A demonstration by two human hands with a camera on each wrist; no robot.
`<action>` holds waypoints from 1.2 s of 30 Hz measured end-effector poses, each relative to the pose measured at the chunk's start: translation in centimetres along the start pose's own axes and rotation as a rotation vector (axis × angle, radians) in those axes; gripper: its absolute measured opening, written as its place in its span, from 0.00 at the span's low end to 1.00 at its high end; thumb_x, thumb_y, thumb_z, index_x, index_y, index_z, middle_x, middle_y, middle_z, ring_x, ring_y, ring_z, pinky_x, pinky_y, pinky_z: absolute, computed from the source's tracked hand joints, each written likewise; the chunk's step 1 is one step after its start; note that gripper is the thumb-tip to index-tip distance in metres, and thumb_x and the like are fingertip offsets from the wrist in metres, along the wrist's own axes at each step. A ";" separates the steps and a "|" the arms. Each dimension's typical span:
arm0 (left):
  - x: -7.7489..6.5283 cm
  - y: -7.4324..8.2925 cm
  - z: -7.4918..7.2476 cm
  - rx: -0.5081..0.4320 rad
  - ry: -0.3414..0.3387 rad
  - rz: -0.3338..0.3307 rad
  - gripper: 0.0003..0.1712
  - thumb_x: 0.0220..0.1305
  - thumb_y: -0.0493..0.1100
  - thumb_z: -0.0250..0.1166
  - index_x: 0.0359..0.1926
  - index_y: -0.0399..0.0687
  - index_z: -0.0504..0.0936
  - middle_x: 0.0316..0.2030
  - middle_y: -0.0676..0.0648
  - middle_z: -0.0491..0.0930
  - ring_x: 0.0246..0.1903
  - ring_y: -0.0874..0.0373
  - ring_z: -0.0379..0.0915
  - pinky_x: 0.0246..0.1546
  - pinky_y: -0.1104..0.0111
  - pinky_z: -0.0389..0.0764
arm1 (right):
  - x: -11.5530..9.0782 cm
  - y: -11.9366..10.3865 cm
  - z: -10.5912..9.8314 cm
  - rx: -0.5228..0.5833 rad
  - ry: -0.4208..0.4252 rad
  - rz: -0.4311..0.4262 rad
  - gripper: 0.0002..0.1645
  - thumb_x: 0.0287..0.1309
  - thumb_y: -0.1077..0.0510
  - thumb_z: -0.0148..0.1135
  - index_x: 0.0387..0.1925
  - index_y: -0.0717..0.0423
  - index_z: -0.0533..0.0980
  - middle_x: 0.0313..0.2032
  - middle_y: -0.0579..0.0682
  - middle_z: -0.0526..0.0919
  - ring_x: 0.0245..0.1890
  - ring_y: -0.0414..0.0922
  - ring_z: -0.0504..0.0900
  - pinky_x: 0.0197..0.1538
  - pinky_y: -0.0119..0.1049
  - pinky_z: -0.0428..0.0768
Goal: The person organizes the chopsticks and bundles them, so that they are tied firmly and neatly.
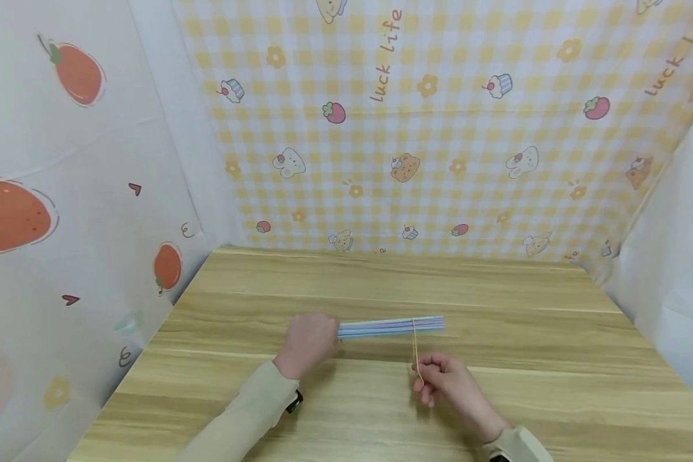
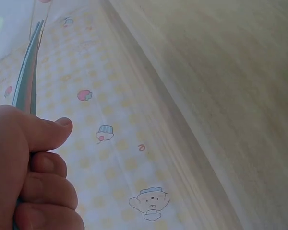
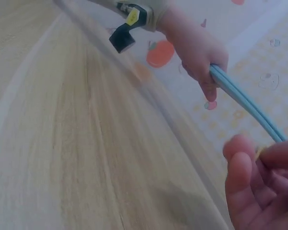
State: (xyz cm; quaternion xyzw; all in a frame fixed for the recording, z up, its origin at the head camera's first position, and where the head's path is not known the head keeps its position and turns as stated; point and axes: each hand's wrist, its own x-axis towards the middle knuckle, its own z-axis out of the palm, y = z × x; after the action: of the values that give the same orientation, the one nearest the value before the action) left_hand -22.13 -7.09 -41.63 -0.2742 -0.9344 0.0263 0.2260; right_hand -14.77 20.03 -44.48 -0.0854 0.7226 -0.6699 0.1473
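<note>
The left hand (image 1: 310,340) grips a slim bundle of pale-blue and lilac strips (image 1: 375,328), material undetermined. Its fingers are curled firmly round one end, with the thumb laid along the grip, as the left wrist view confirms. The bundle extends from this fist towards the person's right, roughly level and apparently raised off the light wood-grain tabletop (image 1: 496,295).

A thin yellow band (image 1: 415,346) passes over the bundle near its free end and runs down taut towards the person. The right hand (image 1: 447,385), nearer the person than the bundle, pinches the band's lower end between thumb and forefinger; its remaining fingers are loosely bent. No fingertip of this hand touches the bundle in the head view.

Both forearms wear cream sleeves (image 1: 248,410); a black wrist-worn device (image 1: 294,402) shows at the left cuff. Behind the tabletop hangs a yellow-and-white checked cloth (image 1: 468,128) printed with cartoon animals, cupcakes and strawberries.
</note>
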 end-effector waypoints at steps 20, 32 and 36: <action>-0.5 0.5 0.0 -0.019 0.104 -0.054 0.23 0.37 0.35 0.64 0.10 0.54 0.55 0.11 0.58 0.42 0.13 0.65 0.37 0.09 0.75 0.41 | 0.0 -0.4 -0.3 0.607 0.064 -0.211 0.29 0.74 0.49 0.33 0.66 0.61 0.60 0.29 0.43 0.84 0.25 0.32 0.79 0.30 0.22 0.78; -0.9 0.2 0.0 0.026 0.101 0.011 0.19 0.39 0.44 0.72 0.13 0.51 0.67 0.09 0.58 0.54 0.11 0.66 0.43 0.05 0.74 0.54 | 1.8 -2.2 -3.7 0.552 -0.057 -0.114 0.27 0.74 0.46 0.30 0.33 0.53 0.74 0.25 0.43 0.84 0.20 0.31 0.77 0.26 0.21 0.75; -1.0 0.2 -0.3 0.029 0.110 0.022 0.18 0.39 0.43 0.71 0.12 0.51 0.68 0.08 0.58 0.56 0.11 0.67 0.43 0.05 0.74 0.54 | 2.1 -2.7 -3.9 0.396 -0.010 -0.059 0.29 0.74 0.47 0.34 0.26 0.52 0.77 0.20 0.40 0.82 0.17 0.30 0.75 0.23 0.22 0.73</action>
State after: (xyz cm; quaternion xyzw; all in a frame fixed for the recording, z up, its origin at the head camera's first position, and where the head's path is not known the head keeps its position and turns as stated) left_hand -21.14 -7.45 -41.85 -0.2822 -0.9170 0.0271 0.2806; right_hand -18.23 22.76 -41.75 -0.0791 0.5733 -0.8025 0.1452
